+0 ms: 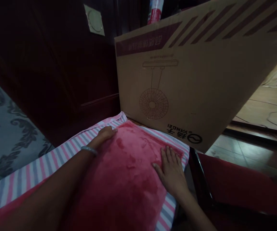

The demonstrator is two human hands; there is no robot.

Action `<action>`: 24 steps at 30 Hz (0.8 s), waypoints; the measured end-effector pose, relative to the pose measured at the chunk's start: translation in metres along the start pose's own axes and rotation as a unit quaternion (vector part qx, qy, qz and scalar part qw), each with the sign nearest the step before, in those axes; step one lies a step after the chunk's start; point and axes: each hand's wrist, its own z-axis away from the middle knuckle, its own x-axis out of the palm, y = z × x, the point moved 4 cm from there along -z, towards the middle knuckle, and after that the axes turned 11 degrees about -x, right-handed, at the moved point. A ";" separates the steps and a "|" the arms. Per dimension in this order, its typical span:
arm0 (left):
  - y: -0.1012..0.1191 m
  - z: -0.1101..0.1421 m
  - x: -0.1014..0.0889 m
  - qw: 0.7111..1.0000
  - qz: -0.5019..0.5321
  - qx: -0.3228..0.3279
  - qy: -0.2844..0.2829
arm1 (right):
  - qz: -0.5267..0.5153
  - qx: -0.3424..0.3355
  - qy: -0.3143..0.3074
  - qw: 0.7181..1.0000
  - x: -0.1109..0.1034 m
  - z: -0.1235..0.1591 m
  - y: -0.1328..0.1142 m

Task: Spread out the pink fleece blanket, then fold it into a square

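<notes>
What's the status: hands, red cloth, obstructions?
Left hand at left edge of red plush cloth, grip unclear. Right hand spread on its right side. Striped sheet underneath. YANGZI fan carton close beyond.

- On the cardboard box (208,83), upside down near its lower edge: the brand name "YANGZI" (178,129) with an ® mark (190,132), beside the characters "扬子" (176,134).
- Next to these: a round logo (194,138) with a wave-like shape inside.
- On the box's dark band (122,49): a row of Chinese characters (145,43), too dim to read in full.
- Above the printed fan drawing (154,103): a small line of print (161,57), illegible.
</notes>
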 end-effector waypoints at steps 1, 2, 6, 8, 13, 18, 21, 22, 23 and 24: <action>-0.006 0.006 0.001 1.000 -0.007 -0.006 0.002 | 0.000 0.001 -0.003 1.000 -0.001 0.000 0.000; -0.011 0.013 0.003 1.000 -0.013 -0.009 0.008 | 0.001 0.002 -0.004 1.000 -0.001 0.000 0.000; -0.017 0.033 0.011 0.999 -0.021 -0.006 0.047 | 0.003 -0.007 -0.001 1.000 -0.004 0.001 0.000; -0.015 0.034 0.012 0.998 -0.022 -0.003 0.054 | 0.005 -0.010 0.000 1.000 -0.004 0.001 0.000; -0.019 0.028 0.006 0.999 -0.018 0.006 0.035 | 0.017 -0.001 -0.012 1.000 -0.004 0.000 0.001; -0.053 0.036 -0.003 1.000 -0.020 -0.008 -0.012 | 0.026 0.005 -0.031 0.999 -0.005 -0.001 -0.003; -0.076 0.050 -0.007 0.999 -0.018 -0.020 -0.021 | 0.022 0.012 -0.041 0.999 -0.010 -0.002 -0.006; -0.082 0.055 -0.009 0.999 -0.018 -0.022 -0.021 | 0.015 0.013 -0.044 0.999 -0.014 -0.004 -0.005; -0.087 0.059 -0.010 0.999 -0.018 -0.024 -0.021 | 0.005 0.012 -0.047 0.999 -0.019 -0.007 -0.004; -0.090 0.063 -0.011 0.999 -0.017 -0.026 -0.022 | -0.008 0.013 -0.047 0.999 -0.025 -0.011 -0.001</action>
